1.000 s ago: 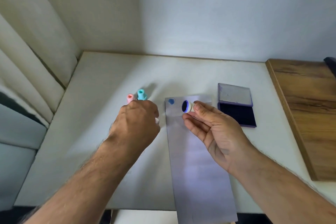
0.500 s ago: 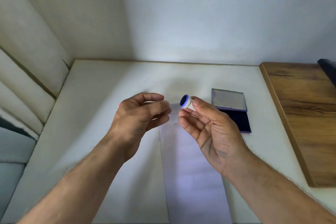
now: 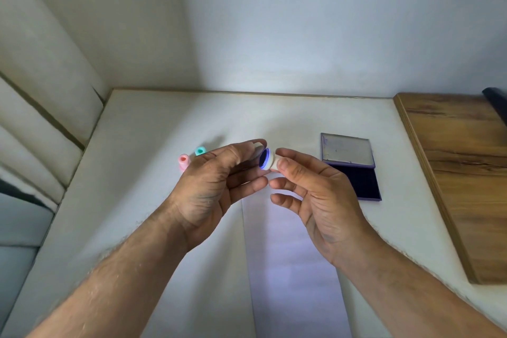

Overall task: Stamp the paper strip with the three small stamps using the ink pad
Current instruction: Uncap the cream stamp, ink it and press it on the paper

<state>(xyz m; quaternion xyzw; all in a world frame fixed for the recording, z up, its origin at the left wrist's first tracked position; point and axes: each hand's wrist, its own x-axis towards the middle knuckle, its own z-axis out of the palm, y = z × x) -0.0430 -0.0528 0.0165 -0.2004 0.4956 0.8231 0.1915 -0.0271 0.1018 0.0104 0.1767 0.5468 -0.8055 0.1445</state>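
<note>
You hold one inked stamp up between both hands, above the top of the strip.

Your right hand [image 3: 315, 195] pinches the white stamp [image 3: 267, 160] between thumb and fingertips, its blue-inked face turned toward your left hand [image 3: 216, 186], probably so you can check the ink or cap it. The left fingers curl close at that face; whether they hold something small there, I cannot tell. Below lies one paper strip [image 3: 290, 269] running toward you, its top end hidden by your hands. One ink pad [image 3: 356, 177] sits open just right of it, within easy reach. Two more stamps, a pink stamp [image 3: 183, 161] and a teal stamp [image 3: 200, 150], stand left on the table [image 3: 142, 145]: three in all.
</note>
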